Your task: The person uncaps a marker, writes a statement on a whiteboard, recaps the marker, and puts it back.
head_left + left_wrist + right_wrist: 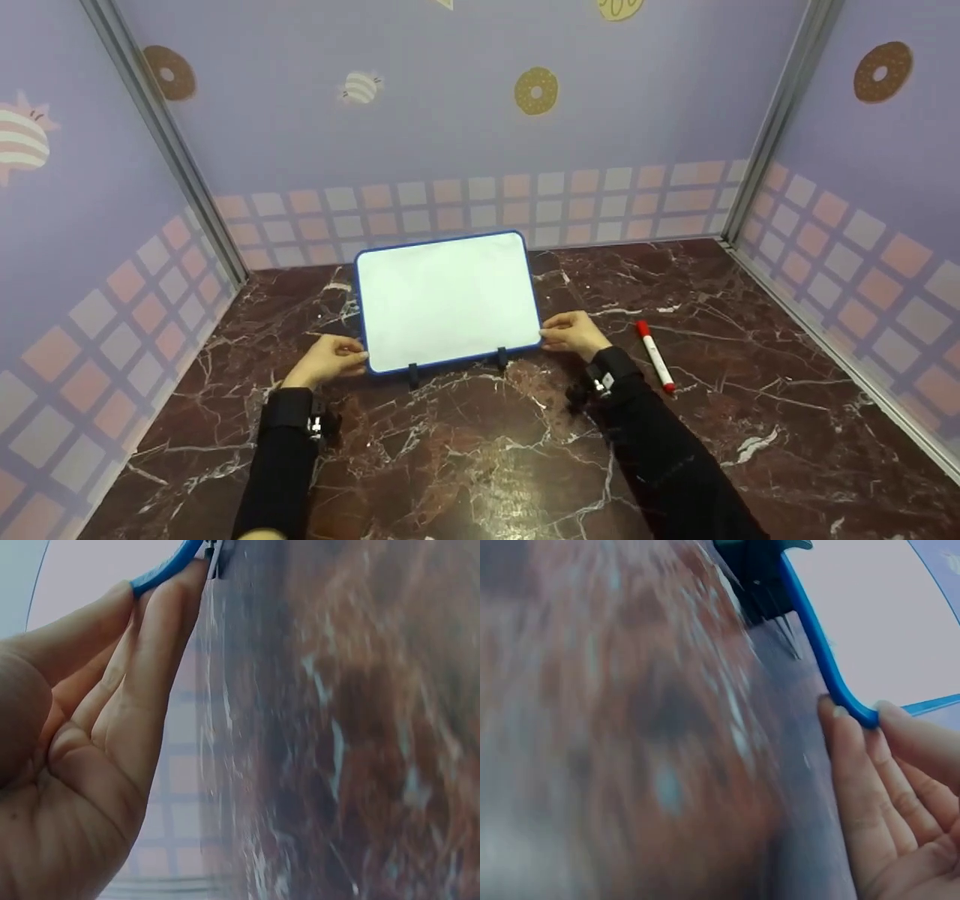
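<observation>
A blank whiteboard (450,300) with a blue frame leans back on a stand whose two black supports (413,375) show under its lower edge. My left hand (328,360) pinches the lower left corner between thumb and fingers. At the lower right corner my right hand (576,335) does the same. The left wrist view has the thumb and fingers (161,630) on the blue frame (169,570). In the right wrist view the thumb (911,731) lies on the front of the whiteboard (877,622), with fingers behind, near a black support (757,577).
A whiteboard marker (656,356) with a red cap lies on the dark red marbled table (465,465), right of my right hand. Lilac panels (450,135) with printed doughnuts and checks enclose the table at the back and both sides.
</observation>
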Available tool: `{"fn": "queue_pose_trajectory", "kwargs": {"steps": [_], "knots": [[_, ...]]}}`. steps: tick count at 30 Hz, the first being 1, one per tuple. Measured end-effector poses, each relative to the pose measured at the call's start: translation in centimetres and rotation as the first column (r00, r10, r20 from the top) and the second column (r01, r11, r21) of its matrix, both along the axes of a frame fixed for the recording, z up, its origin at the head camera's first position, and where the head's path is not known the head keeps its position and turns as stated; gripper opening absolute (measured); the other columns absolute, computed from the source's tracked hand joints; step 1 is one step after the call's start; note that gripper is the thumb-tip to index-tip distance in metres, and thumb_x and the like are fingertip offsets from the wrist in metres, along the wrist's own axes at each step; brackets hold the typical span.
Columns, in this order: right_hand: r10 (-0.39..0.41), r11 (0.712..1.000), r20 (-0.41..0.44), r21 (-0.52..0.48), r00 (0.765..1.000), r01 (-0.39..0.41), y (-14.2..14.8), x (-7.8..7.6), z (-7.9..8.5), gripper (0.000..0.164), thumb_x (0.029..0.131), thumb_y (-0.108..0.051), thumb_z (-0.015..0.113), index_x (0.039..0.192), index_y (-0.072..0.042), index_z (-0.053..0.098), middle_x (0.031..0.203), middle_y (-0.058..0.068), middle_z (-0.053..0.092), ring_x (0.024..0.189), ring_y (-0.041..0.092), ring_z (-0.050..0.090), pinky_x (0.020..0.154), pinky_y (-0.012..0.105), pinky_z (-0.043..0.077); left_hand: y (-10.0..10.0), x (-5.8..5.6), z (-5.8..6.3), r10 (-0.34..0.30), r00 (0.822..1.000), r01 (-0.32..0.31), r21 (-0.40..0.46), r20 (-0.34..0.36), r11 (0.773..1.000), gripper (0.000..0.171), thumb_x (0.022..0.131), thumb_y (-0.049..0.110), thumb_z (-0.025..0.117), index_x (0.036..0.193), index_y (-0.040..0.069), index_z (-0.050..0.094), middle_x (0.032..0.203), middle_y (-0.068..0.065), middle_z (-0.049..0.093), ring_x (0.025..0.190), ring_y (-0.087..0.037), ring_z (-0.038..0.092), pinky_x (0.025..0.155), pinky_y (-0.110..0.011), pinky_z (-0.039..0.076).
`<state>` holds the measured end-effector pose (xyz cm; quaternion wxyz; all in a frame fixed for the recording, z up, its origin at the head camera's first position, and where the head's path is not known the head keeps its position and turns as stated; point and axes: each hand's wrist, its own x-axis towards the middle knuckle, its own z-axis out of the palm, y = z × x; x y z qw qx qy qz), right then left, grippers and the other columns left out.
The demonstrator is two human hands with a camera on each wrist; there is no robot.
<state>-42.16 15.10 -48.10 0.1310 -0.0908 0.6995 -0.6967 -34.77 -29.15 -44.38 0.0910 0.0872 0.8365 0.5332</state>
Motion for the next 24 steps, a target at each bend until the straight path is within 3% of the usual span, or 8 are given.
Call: {"fn": "queue_pose_trajectory", "kwargs": {"steps": [3, 9, 19, 24], "knots": [[0.029, 0.999, 0.006, 0.032, 1.0, -0.029, 1.4, 0.4, 0.2, 0.021, 0.09, 0.01, 0.061, 0.108, 0.019, 0.056, 0.079, 0.003, 0.065, 0.071, 0.011, 0.067, 0.073, 0.027, 0.061, 0.7, -0.1, 0.1, -0.066, 0.998, 0.066, -0.01, 0.012, 0.998, 0.031, 0.097, -0.002, 0.056, 0.116, -0.026, 0.05, 0.103, -0.021, 0.063, 0.083, -0.011, 0.069, 0.08, -0.028, 0.06], [0.075, 0.996, 0.002, 0.055, 0.997, -0.075, 3.7, 1.3, 0.2, 0.012, 0.091, 0.008, 0.061, 0.102, 0.013, 0.059, 0.08, 0.002, 0.065, 0.073, 0.01, 0.068, 0.074, 0.026, 0.06, 1.9, -0.2, 0.0, -0.135, 0.99, 0.136, -0.018, 0.027, 0.991, 0.027, 0.097, -0.001, 0.057, 0.112, -0.023, 0.052, 0.099, -0.017, 0.064, 0.086, -0.016, 0.07, 0.082, -0.031, 0.06], [0.149, 0.985, -0.003, 0.085, 0.989, -0.148, 7.1, 3.6, 0.3, 0.007, 0.092, 0.008, 0.06, 0.098, 0.008, 0.058, 0.081, 0.003, 0.065, 0.077, 0.012, 0.07, 0.078, 0.028, 0.06, 4.1, -0.3, -0.4, -0.194, 0.981, 0.193, -0.071, -0.021, 0.979, 0.03, 0.097, -0.001, 0.057, 0.116, -0.024, 0.052, 0.11, -0.033, 0.062, 0.095, -0.031, 0.071, 0.084, -0.037, 0.06], [0.17, 0.98, -0.005, 0.106, 0.985, -0.169, 8.9, 4.2, 0.3, 0.006, 0.093, 0.007, 0.06, 0.099, 0.006, 0.058, 0.083, 0.002, 0.065, 0.079, 0.012, 0.07, 0.079, 0.029, 0.06, 5.4, -0.2, -0.7, -0.208, 0.978, 0.208, -0.022, -0.001, 0.978, 0.03, 0.097, 0.0, 0.058, 0.115, -0.023, 0.052, 0.104, -0.027, 0.065, 0.09, -0.026, 0.072, 0.083, -0.036, 0.06]]}}
